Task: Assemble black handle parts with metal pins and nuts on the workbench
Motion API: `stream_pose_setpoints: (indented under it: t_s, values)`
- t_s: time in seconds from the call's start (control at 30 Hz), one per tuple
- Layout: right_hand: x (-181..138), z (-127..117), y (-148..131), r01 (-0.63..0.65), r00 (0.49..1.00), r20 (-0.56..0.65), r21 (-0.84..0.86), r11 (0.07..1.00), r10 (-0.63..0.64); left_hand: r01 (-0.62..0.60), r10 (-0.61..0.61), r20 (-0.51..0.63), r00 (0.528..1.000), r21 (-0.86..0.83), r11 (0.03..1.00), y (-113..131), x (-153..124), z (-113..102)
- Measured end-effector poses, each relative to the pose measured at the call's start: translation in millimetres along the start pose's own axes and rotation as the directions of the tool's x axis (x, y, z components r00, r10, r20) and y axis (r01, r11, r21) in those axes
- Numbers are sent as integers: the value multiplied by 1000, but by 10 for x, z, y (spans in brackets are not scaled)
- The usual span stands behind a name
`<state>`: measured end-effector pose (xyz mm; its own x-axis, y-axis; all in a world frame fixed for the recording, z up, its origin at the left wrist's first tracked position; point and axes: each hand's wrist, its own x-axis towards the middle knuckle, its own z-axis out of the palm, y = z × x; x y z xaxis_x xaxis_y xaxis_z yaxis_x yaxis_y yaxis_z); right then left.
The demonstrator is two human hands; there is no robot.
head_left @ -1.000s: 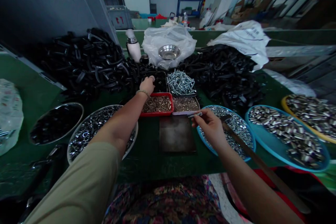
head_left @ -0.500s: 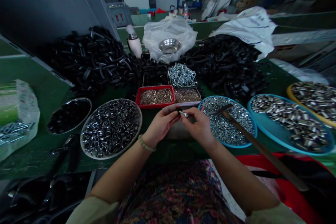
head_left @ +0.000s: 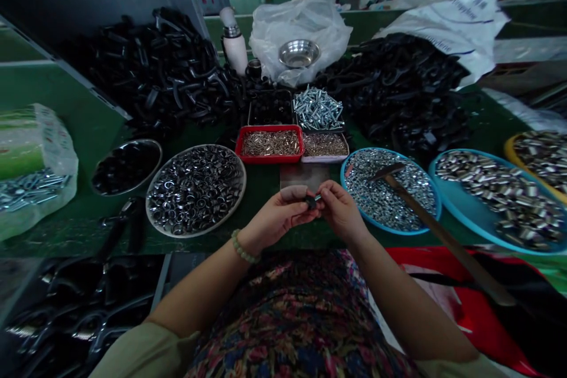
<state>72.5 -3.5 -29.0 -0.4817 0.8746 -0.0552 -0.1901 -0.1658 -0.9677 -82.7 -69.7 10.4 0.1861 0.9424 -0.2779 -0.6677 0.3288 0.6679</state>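
My left hand pinches a small black part between thumb and fingers, in front of my body. From the right, the fingers of my right hand close on a silvery bolt, whose tip points at the black part. Fingers hide most of both pieces, so I cannot tell whether the bolt sits inside the part. Beyond my hands lies a flat metal plate. Similar bolts are heaped farther back.
Small pins fill a red tray; a pale tray adjoins it. To the left stands a round tray of metal rings. A hammer lies across the blue-rimmed tray at right. Black handle-like parts are piled behind.
My hands have come lower and closer to my body in the view. The bolt's head, visible between my hands before, is now covered, and a black part shows in my left fingers.
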Motion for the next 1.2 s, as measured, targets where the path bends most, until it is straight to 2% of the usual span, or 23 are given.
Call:
stream_pose_setpoints:
  t_s: [0.03, 0.1, 0.17, 0.2, 0.27, 0.3, 0.37, 0.4, 0.47, 0.5, 0.53, 0.6, 0.67, 0.73, 0.77, 0.8, 0.83, 0.9, 0.93, 1.0, 1.03, 1.1, 1.2]
  values:
    - [-9, 15, 36, -39, 999, -31, -11, 999, 38, 13, -13, -15, 1000, 2, 1000, -32, -3, 0]
    - [-40, 54, 83, -39, 991, -134, -146, 988, 19, -9, 13, -87, 996, 50, 999, -111, 24, -22]
    - [-88, 106, 98, 4, 977, -194, -371, 929, -82, -93, 135, -171, 976, 231, 969, -177, 58, -81]
    - [-116, 134, 99, 38, 975, -174, -471, 881, -135, -141, 219, -180, 959, 369, 919, -190, 62, -124]
    - [-168, 187, 99, 117, 983, -45, -581, 806, -176, -184, 323, -107, 940, 639, 747, -142, 29, -239]
    - [-186, 206, 104, 136, 987, 14, -585, 800, -158, -182, 334, -60, 941, 743, 644, -73, -5, -315]
    - [-200, 219, 131, 103, 995, 37, -517, 850, -98, -133, 381, -33, 924, 906, 402, 150, -82, -511]
    - [-197, 214, 151, 69, 997, 13, -455, 888, -71, -75, 446, -46, 894, 965, 250, 291, -114, -632]
    - [-179, 190, 197, 31, 998, -35, -328, 944, -45, 139, 614, -41, 789, 984, -112, 581, -147, -903]
    - [-168, 178, 217, 38, 998, -37, -286, 957, -51, 252, 653, -29, 756, 935, -251, 708, -149, -1041]
    - [-160, 168, 233, 55, 998, -28, -265, 963, -65, 334, 654, -25, 756, 874, -353, 813, -143, -1170]
    - [-159, 157, 245, 85, 996, -7, -265, 960, -90, 395, 600, -38, 799, 785, -477, 946, -122, -1371]
    - [-186, 148, 226, 104, 994, 11, -306, 946, -105, 383, 554, -44, 831, 766, -515, 989, -108, -1452]
    - [-237, 130, 178, 149, 989, 53, -376, 915, -140, 372, 586, -50, 809, 816, -443, 972, -104, -1391]
    - [-266, 117, 145, 198, 980, 98, -422, 884, -173, 356, 606, -78, 792, 865, -353, 945, -103, -1310]
    - [-295, 103, 108, 266, 963, 165, -467, 843, -212, 321, 609, -127, 783, 921, -220, 904, -100, -1199]
    - [-320, 87, 69, 344, 936, 246, -502, 793, -250, 262, 574, -189, 797, 964, -46, 849, -91, -1065]
    - [-361, 49, -7, 484, 866, 406, -539, 689, -291, 116, 386, -258, 886, 928, 353, 687, -55, -752]
    - [-376, 23, -42, 530, 837, 459, -546, 649, -298, 72, 271, -245, 931, 849, 523, 586, -25, -589]
    - [-406, -56, -96, 550, 828, 471, -572, 608, -306, 46, 95, -169, 981, 677, 735, 370, 64, -287]
    - [-426, -115, -114, 534, 843, 435, -597, 599, -318, 52, 38, -130, 991, 621, 782, 267, 124, -156]
    - [-490, -276, -134, 495, 868, 340, -646, 581, -362, 58, -27, -61, 998, 589, 806, 92, 277, 65]
    - [-664, -604, -129, 453, 868, 197, -689, 565, -456, 4, -92, 97, 991, 668, 744, -124, 603, 349]
